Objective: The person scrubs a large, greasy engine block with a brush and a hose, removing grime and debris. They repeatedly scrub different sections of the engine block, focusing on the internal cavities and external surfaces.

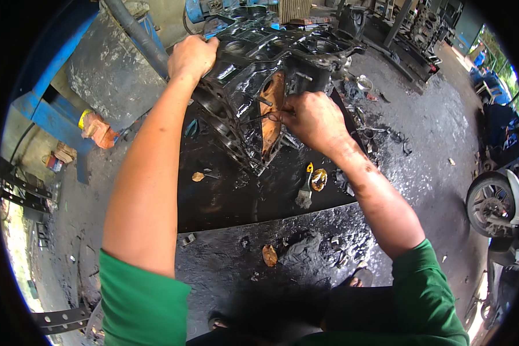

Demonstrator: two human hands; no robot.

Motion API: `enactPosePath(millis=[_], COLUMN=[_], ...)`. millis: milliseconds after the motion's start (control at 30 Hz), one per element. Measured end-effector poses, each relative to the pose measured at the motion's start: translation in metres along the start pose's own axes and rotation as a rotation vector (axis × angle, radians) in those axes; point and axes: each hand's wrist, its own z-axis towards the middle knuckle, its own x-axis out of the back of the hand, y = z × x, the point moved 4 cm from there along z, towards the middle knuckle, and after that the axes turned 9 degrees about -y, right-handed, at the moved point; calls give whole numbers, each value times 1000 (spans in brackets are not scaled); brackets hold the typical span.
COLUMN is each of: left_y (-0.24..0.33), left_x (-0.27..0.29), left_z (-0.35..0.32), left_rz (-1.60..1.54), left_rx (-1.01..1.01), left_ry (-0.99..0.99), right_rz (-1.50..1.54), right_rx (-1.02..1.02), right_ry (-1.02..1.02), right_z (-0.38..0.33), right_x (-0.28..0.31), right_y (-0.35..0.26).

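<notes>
A black, oily engine block (242, 75) stands in front of me, wet and shiny over its top. My left hand (191, 57) is closed over its upper left edge, the fingertips partly hidden behind the metal. At the block's near end is an orange-brown recessed face (273, 130), with a short dark stud (264, 101) sticking out. My right hand (316, 120) is closed beside this face, thumb and fingers pinching a thin dark metal rod (252, 119) that points left. The rod's far tip is hard to make out against the dark block.
Below the block lies a dark sheet (230, 202) holding a paintbrush (305, 193) and a small oily lid (319, 179). Loose parts litter the floor at right, near a metal cup (364, 83). A blue frame (57, 63) rises at left. A motorcycle wheel (491, 203) stands far right.
</notes>
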Motion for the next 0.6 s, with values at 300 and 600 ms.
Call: enactPosePath(millis=[300,600], left_y=[-5,-12], left_x=[-1,0], left_z=[17,24], left_rz=[64,62], left_rx=[-109,-101], left_ry=[27,-4], right_rz=[73,181], right_rx=[-88,-175], right_ry=[-90,-141], right_z=[0,-5], right_x=[-2,-14], right_y=[6,25])
